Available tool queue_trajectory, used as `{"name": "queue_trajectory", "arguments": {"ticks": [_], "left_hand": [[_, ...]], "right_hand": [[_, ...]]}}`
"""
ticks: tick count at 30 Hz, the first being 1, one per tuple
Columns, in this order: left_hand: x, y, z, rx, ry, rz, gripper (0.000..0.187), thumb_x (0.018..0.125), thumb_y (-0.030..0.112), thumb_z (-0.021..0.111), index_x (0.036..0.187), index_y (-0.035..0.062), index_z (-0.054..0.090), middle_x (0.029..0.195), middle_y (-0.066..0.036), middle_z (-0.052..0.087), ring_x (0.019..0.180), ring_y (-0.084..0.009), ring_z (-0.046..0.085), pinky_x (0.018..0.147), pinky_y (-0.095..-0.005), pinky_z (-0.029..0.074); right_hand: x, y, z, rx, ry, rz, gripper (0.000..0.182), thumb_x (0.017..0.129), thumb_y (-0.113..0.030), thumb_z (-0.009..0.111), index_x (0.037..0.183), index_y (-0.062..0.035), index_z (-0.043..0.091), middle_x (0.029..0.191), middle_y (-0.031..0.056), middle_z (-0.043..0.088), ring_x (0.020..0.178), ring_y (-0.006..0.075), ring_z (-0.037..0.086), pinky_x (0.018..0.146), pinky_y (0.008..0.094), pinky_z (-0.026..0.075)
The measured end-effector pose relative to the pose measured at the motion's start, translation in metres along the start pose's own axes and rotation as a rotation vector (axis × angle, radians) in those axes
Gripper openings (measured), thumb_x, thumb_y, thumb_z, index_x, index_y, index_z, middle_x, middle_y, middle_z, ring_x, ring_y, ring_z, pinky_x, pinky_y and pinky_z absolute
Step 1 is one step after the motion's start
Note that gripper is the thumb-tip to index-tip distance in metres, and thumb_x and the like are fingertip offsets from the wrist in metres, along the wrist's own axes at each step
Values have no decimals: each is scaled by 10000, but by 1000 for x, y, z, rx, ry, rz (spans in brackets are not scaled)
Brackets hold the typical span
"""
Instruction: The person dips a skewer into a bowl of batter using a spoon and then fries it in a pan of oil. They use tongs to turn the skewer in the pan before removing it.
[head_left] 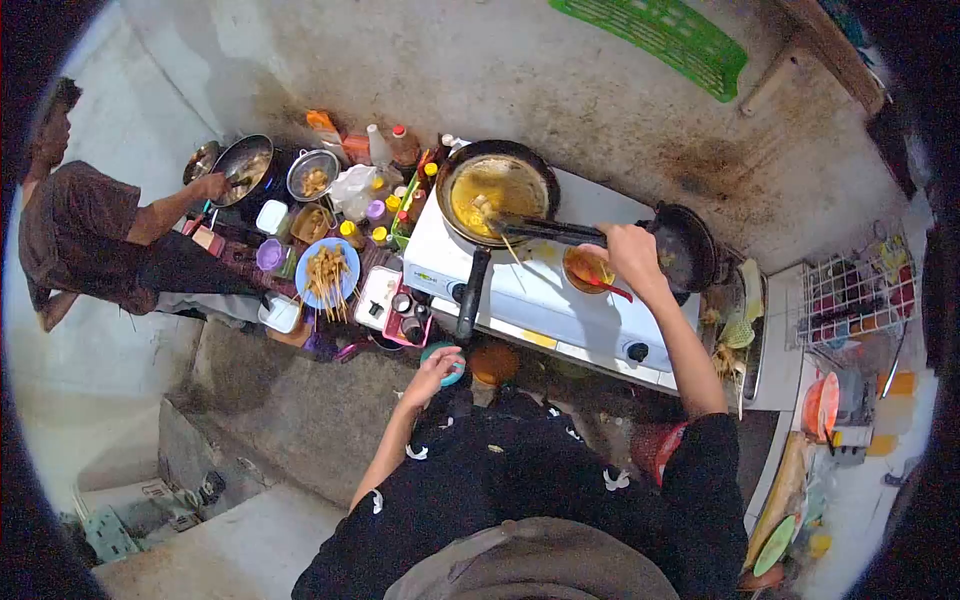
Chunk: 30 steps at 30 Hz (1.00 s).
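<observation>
My right hand is closed around the handle end of a pair of black tongs. The tips of the tongs reach into a frying pan of yellow oil on the white stove, where they meet a skewer with food on its upper end. My left hand is near the lower end of the pan's black handle, with its fingers loosely apart. Below that hand shows a teal round thing, partly hidden. An orange-brown bowl with a red spoon stands beside my right hand.
A blue plate of skewers lies left of the stove, among bottles and containers. Another person sits at far left, stirring a wok. A black pan sits on the stove's right end. A wire rack hangs at right.
</observation>
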<state>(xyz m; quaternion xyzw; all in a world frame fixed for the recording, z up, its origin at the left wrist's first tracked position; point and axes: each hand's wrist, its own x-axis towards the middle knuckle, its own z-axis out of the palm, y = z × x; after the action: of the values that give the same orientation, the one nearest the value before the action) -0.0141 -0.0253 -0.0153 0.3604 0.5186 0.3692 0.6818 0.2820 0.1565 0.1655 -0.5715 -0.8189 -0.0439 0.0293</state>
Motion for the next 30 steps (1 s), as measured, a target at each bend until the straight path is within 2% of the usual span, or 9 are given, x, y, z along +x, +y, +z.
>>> {"name": "queue_trajectory", "arguments": {"ticks": [3, 5, 9, 11, 13, 15, 24, 27, 30], "left_hand": [[-2, -8, -6, -16, -26, -5, 329, 844, 221, 422, 1114, 34, 408, 921, -27, 514, 820, -106, 482, 756, -227, 383], [-4, -8, -7, -28, -8, -13, 326, 846, 221, 413, 1112, 33, 411, 925, -27, 513, 818, -106, 482, 759, -233, 386], [-10, 1, -5, -11, 19, -4, 326, 849, 220, 409, 1114, 29, 408, 927, -29, 512, 812, -109, 483, 763, -236, 386], [-8, -2, -7, -5, 6, 20, 328, 851, 226, 411, 1114, 31, 409, 923, -29, 511, 806, -110, 483, 760, -232, 387], [-6, -4, -7, 7, 2, 22, 326, 850, 228, 414, 1111, 33, 412, 922, -29, 511, 805, -111, 482, 759, -231, 387], [-5, -6, -7, 22, -8, 24, 323, 849, 229, 418, 1107, 35, 414, 920, -29, 510, 804, -112, 482, 759, -230, 387], [-2, -7, -8, -10, -10, 41, 331, 837, 223, 435, 1111, 40, 401, 916, -33, 516, 806, -111, 488, 764, -246, 385], [4, -5, -7, -35, 23, 51, 376, 830, 218, 449, 1148, 42, 352, 968, -57, 499, 833, -127, 498, 777, -269, 377], [15, 6, 1, -62, 149, 64, 469, 809, 206, 484, 1192, 30, 278, 1096, -95, 429, 914, -160, 490, 790, -268, 358]], "right_hand": [[21, -1, 4, -37, 51, -42, 419, 626, -469, 587, 802, -88, 607, 604, 121, 569, 595, 267, 577, 504, 361, 449], [39, 8, 19, -62, 168, -157, 412, 623, -458, 587, 798, -85, 595, 612, 111, 570, 608, 260, 577, 508, 354, 451], [61, 12, 17, -144, 113, -202, 412, 621, -439, 588, 840, -90, 574, 652, 90, 576, 618, 240, 579, 519, 343, 453], [67, 20, 19, -154, 154, -258, 422, 616, -436, 593, 866, -97, 566, 673, 89, 577, 640, 235, 581, 528, 346, 452], [71, 25, 14, -162, 125, -237, 472, 635, -428, 582, 959, -87, 555, 763, 98, 576, 705, 251, 569, 600, 351, 446], [74, 36, 17, -132, 156, -247, 493, 632, -446, 579, 971, -88, 554, 798, 106, 582, 723, 260, 567, 603, 357, 447], [77, 36, -7, -121, 103, -7, 525, 598, -525, 580, 863, -72, 600, 756, 149, 584, 736, 290, 565, 616, 377, 453], [84, 20, 5, -109, 127, 27, 540, 596, -540, 574, 862, -71, 598, 741, 141, 586, 720, 301, 565, 617, 377, 451], [93, 3, 38, -62, 161, -41, 512, 596, -508, 590, 872, -77, 597, 742, 136, 587, 712, 306, 565, 614, 375, 452]]}}
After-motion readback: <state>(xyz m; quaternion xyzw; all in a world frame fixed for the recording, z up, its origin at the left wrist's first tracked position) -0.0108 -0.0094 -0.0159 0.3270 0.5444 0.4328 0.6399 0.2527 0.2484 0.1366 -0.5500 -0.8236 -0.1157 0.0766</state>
